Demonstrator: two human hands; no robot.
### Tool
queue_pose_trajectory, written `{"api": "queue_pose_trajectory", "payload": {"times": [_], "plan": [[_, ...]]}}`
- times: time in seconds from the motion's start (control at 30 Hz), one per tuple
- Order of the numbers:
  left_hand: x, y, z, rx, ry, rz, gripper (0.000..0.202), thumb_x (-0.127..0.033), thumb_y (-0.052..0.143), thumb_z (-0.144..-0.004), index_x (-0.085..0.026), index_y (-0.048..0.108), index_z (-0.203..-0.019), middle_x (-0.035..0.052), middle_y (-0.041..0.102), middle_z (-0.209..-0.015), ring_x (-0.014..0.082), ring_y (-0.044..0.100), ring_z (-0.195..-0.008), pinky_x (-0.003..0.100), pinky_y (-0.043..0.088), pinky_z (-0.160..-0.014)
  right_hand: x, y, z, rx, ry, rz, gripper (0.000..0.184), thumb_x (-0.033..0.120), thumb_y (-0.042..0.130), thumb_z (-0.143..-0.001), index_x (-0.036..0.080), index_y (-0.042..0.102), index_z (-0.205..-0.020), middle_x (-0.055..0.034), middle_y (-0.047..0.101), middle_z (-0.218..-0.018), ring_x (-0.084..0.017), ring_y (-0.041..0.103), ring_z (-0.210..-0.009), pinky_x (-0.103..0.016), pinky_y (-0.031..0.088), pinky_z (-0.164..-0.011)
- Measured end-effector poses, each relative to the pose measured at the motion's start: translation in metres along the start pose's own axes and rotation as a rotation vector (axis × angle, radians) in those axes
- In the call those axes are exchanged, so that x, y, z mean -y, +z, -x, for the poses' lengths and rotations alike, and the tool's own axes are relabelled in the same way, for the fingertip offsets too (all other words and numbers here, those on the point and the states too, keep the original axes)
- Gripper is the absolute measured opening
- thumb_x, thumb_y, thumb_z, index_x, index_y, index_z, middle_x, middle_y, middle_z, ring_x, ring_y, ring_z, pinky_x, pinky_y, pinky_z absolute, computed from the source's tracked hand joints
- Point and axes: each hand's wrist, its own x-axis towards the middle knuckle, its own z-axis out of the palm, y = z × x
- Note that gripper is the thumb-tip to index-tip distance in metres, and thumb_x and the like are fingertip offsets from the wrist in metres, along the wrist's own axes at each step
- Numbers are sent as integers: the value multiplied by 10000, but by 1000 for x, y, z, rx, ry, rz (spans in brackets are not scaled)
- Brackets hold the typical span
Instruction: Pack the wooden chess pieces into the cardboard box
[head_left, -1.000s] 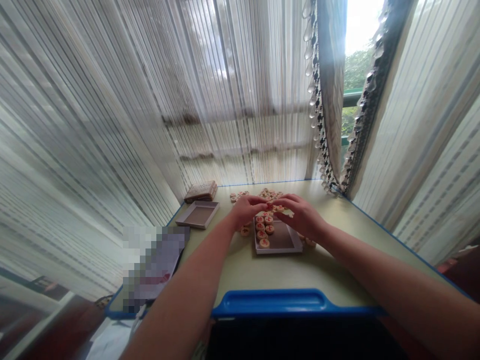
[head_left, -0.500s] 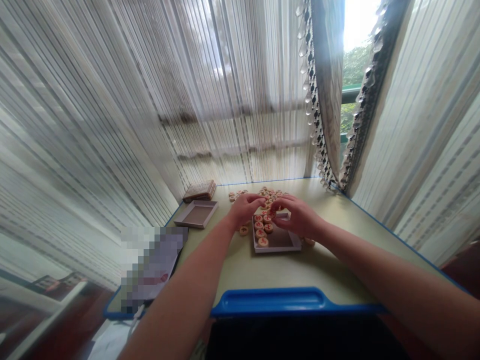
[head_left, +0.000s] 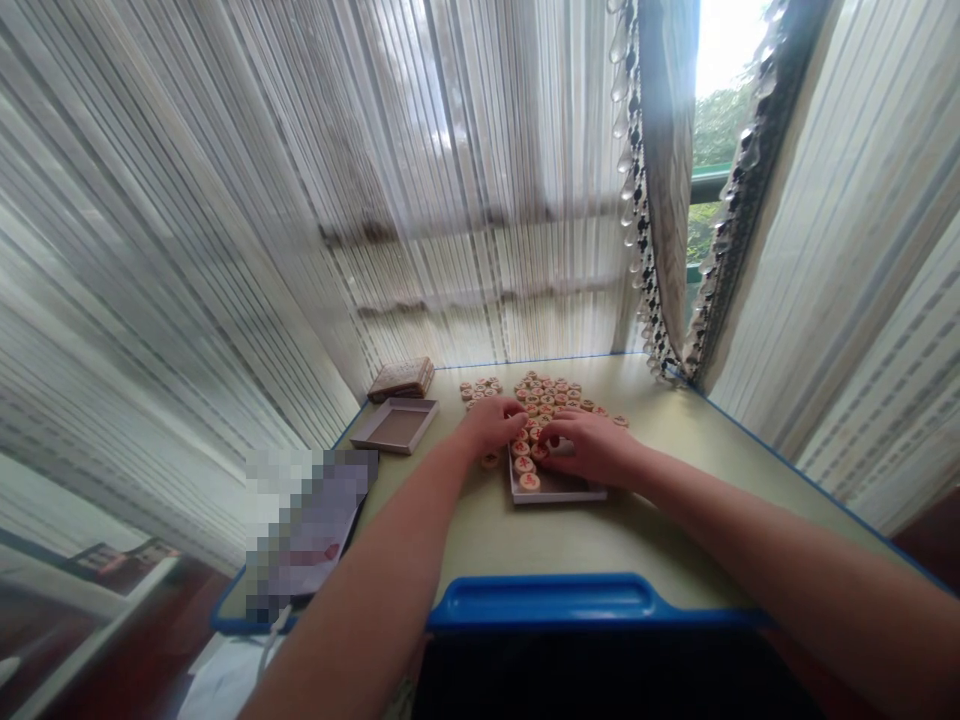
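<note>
Biggest thing in front of you is the striped curtain (head_left: 465,200), hanging right behind your pale table (head_left: 487,540) with the blue edging. Over on your left there's a flat sheet (head_left: 330,510), mostly pixelated, so I can't read it. Middle of the table you've got a shallow tray (head_left: 559,496), and a similar second tray (head_left: 395,426) sits further left, with a brown patterned stack (head_left: 401,378) just behind it.

Your left hand (head_left: 491,425) is half curled at the tray's back left corner; can't tell if there's anything in it. Your right hand (head_left: 592,443) reaches in over the tray's right side, fingers bent, fingertips at one of the round pieces, and I can't tell if they're pinching it or only touching.

Smallest stuff: red-marked round pieces (head_left: 529,483) line the left side of the tray, a loose pile (head_left: 551,390) spreads behind it, a little cluster (head_left: 480,388) is off to the pile's left, and one stray piece (head_left: 490,461) lies just left of the tray.
</note>
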Motion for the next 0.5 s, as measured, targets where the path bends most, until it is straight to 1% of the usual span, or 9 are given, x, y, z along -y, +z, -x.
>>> {"api": "queue_pose_trajectory", "payload": {"times": [0.2,0.33,0.5], "plan": [[-6,-4,2,17,28,-81,317,-304,440,-745,-156,709,-827,25,675,-723,132,559,-669,223,412,-643,1,1,0,-11,-23,-3,146,296,622,-713,210,639,-830,-40,614,-798,-189,538,-804,-296,420,-701],[-4,-4,2,-2,25,-97,312,-302,450,-742,-148,714,-805,30,669,-691,130,547,-642,221,400,-619,1,1,0,-17,-17,-14,141,310,607,-732,215,641,-830,-36,612,-800,-182,539,-795,-288,421,-687],[-2,-4,2,4,14,-103,292,-295,469,-732,-146,716,-775,25,657,-653,124,530,-613,218,386,-592,1,1,0,-9,4,0,142,323,604,-732,223,643,-827,-33,614,-792,-185,539,-805,-289,412,-686]]}}
